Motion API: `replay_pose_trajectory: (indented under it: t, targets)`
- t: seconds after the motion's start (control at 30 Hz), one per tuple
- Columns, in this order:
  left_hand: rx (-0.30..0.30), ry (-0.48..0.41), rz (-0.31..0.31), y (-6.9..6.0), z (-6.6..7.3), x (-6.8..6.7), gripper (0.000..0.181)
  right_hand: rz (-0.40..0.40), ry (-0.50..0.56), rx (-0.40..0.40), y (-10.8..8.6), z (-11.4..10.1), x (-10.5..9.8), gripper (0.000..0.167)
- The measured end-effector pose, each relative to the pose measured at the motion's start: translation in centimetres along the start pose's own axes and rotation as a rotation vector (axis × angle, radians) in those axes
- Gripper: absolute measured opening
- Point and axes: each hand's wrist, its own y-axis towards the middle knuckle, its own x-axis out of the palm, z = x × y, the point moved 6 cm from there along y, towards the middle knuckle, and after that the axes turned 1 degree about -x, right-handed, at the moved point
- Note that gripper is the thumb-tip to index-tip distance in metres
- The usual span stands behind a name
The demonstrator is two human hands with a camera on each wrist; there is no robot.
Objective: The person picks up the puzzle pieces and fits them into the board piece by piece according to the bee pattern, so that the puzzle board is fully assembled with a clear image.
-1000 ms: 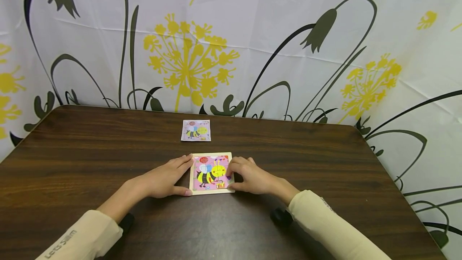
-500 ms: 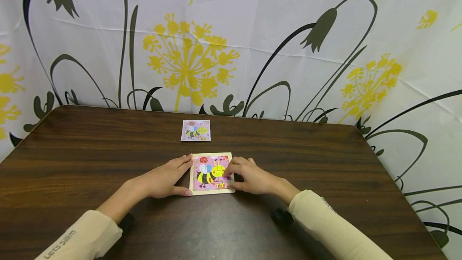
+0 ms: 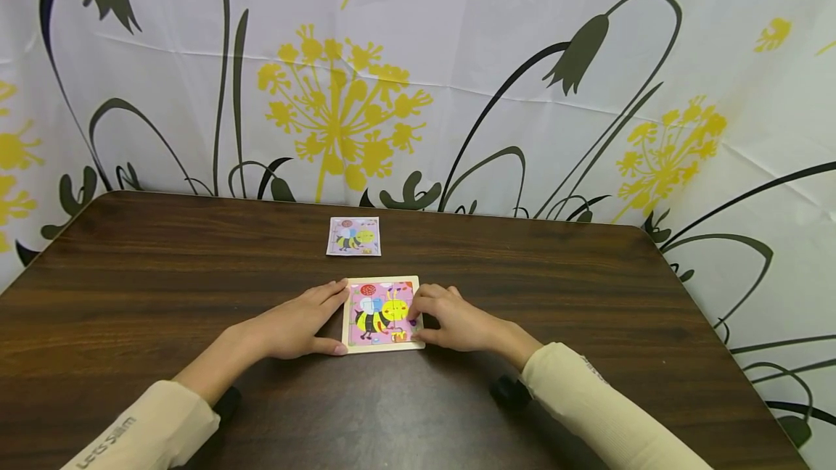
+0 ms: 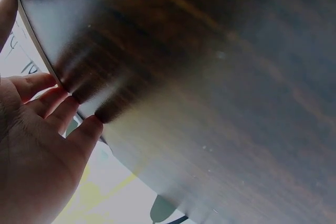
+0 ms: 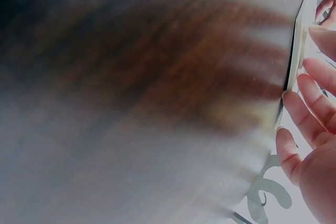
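A square jigsaw puzzle (image 3: 375, 321) with a bee on pink lies in a pale wooden frame on the table. The pieces fill the part that shows, with seams between them. Along the frame's left edge rests my left hand (image 3: 297, 321), fingers extended and thumb at the near corner. My right hand (image 3: 457, 319) lies over the right edge, index finger bent onto the puzzle's right side and thumb at the lower right corner. It hides part of that side. In the wrist views, the fingers of the left hand (image 4: 47, 129) and right hand (image 5: 315, 124) reach the frame's edge.
Behind the puzzle lies a square picture card (image 3: 354, 236) with the same bee. Both are on a dark wood-grain table (image 3: 196, 260). A white cloth with yellow and grey flowers (image 3: 496, 56) hangs behind the table's far edge.
My right index finger shifts slightly left over the puzzle, then back right. The left hand, frame and card keep their places.
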Motion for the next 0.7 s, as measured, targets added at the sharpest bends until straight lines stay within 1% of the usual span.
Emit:
replay_pose_trajectory:
  t: [0.4, 0.7]
  targets:
    - [0.001, -0.003, 0.0, 0.0, 0.11, -0.08, 0.085, 0.003, 0.0, -0.018, -0.14, -0.24, -0.05, 0.022]
    - [-0.013, -0.006, -0.009, 0.06, -0.13, -0.11, 0.086, 0.003, 0.019, -0.009, -0.09, -0.14, -0.01, 0.022]
